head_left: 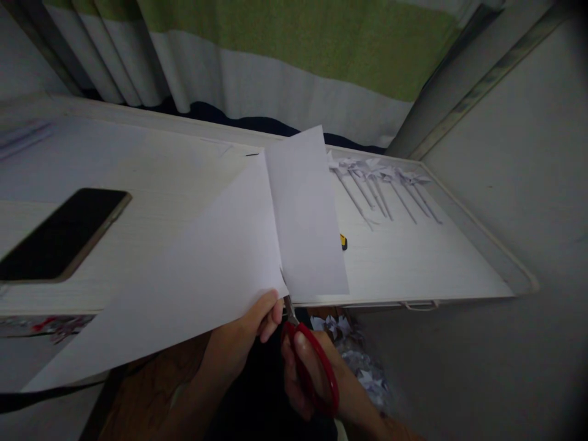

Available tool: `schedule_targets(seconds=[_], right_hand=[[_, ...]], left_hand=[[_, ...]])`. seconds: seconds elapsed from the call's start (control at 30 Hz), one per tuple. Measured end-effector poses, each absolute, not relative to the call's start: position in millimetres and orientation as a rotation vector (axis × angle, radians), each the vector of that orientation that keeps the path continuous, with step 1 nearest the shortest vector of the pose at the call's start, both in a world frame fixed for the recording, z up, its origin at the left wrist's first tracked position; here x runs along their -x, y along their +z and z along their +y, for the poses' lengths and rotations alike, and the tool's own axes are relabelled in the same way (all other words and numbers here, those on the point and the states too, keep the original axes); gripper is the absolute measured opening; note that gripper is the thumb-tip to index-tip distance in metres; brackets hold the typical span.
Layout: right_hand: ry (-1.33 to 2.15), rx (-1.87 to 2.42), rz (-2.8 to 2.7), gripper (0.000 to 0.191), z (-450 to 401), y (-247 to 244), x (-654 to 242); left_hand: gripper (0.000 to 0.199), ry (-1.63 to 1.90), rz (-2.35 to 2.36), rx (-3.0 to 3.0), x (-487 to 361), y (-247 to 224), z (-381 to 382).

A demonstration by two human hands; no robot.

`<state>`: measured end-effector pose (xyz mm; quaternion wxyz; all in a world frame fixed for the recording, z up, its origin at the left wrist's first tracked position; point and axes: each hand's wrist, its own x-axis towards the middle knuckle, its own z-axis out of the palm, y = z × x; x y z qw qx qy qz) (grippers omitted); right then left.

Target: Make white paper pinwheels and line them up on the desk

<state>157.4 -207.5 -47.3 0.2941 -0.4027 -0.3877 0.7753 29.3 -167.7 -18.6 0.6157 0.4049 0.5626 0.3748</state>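
A large sheet of white paper (202, 263) slants across the front edge of the white table, with an upright-looking rectangular flap (307, 214) on its right side. My left hand (257, 318) pinches the sheet near its lower corner. In my right hand (307, 367) are red-handled scissors (327, 367), fingers through the loops. Their metal blades reach up into the paper at the lower end of the line between sheet and flap, just right of my left fingertips. The blade tips are partly hidden by the paper.
A dark phone (64, 236) lies on the table (436, 263) at the left. Several paper pinwheel shapes on thin sticks (379, 177) line the back right. A yellow and black object (343, 242) pokes out beside the flap. White paper pieces (367, 376) lie below the table.
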Motion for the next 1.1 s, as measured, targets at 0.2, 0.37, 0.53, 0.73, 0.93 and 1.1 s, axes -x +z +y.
schedule_targets(seconds=[0.2,0.37,0.53,0.73,0.93,1.1], right_hand=[[2.157,1.028,-1.081,0.042,-213,-42,-166],[2.022,0.843,-1.1,0.05,-217,-36,-175],[1.194,1.193,-1.038,0.028,-194,-15,-166],[1.205,1.277,-1.063,0.031,-161,-11,-142],[1.174,1.293,-1.025,0.021,-155,-14,-132],[1.121,1.308,-0.978,0.022,-155,-11,-133]], left_hand=[[0.035,0.972,1.288,-0.876,-23,-22,-164],[0.036,0.941,1.39,-0.954,-14,-23,-159],[0.038,0.93,1.506,-1.042,-17,-17,-162],[0.04,0.906,1.382,-1.139,-21,-22,-164],[0.041,0.932,1.25,-1.093,-25,-24,-168],[0.039,1.098,1.128,-0.906,-35,-26,-169]])
